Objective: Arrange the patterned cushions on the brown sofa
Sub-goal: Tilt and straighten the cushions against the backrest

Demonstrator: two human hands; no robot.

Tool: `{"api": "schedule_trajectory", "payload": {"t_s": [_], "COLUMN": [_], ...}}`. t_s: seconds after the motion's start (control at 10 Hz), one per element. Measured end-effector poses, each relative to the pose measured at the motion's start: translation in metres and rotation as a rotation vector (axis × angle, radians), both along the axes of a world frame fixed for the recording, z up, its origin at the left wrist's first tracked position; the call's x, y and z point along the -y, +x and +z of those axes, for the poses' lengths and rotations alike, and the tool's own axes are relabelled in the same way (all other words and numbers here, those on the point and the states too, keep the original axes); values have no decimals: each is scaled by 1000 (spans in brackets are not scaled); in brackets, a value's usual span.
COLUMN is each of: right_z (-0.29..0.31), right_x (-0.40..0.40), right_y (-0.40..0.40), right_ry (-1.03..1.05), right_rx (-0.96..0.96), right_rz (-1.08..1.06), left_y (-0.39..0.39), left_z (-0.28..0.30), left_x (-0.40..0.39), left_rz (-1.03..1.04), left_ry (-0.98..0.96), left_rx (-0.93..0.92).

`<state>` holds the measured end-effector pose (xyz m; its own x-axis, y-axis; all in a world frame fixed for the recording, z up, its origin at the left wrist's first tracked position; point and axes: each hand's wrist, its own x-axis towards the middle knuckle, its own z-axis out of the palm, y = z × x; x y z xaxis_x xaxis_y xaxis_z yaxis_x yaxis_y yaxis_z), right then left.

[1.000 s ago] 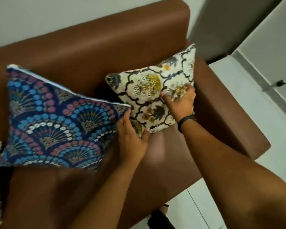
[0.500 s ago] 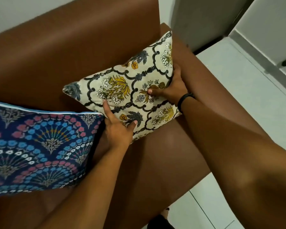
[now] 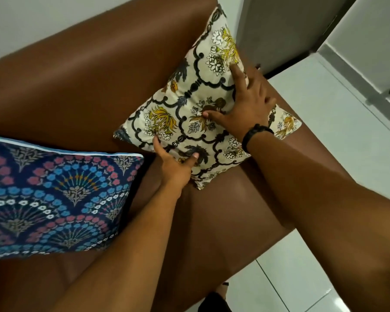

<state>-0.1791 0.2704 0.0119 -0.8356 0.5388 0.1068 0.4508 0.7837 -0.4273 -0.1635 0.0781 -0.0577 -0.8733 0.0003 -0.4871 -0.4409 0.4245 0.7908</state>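
A cream cushion (image 3: 189, 104) with black trellis lines and yellow flowers stands tilted in the right corner of the brown sofa (image 3: 81, 82), against the backrest and the armrest. My left hand (image 3: 175, 164) grips its lower left edge, thumb on the front. My right hand (image 3: 245, 104), with a black band at the wrist, lies spread flat on its right half, fingers apart. A dark blue cushion (image 3: 54, 199) with pink and blue fan patterns leans on the backrest at the left, apart from both hands.
The sofa's right armrest (image 3: 311, 140) runs under the cream cushion's far corner. Beyond it lies pale tiled floor (image 3: 338, 136), with a grey door or panel (image 3: 284, 25) behind. A dark shoe (image 3: 214, 300) shows below the seat's front edge.
The cream cushion has been pushed further right and turned more upright into the corner. My right hand has shifted from gripping its edge to pressing flat on its face.
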Motion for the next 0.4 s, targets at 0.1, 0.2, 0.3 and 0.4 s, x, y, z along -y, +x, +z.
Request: {"api": "schedule_trajectory", "payload": {"t_s": [0.1, 0.2, 0.3, 0.4], "right_z": [-13, -22, -23, -13], "right_x": [0, 4, 8, 18], "right_y": [-3, 4, 14, 36], "right_ry": [10, 21, -7, -20], "right_rx": [-7, 8, 17, 67], "right_rz": [-7, -22, -12, -13], "left_y": [-7, -5, -2, -2], "left_z": [-7, -9, -3, 14], "left_x": [-2, 3, 16, 39], "left_rz": [-90, -115, -160, -205], "left_ry": [-73, -103, -101, -33], "left_rx": [22, 59, 113, 190]}}
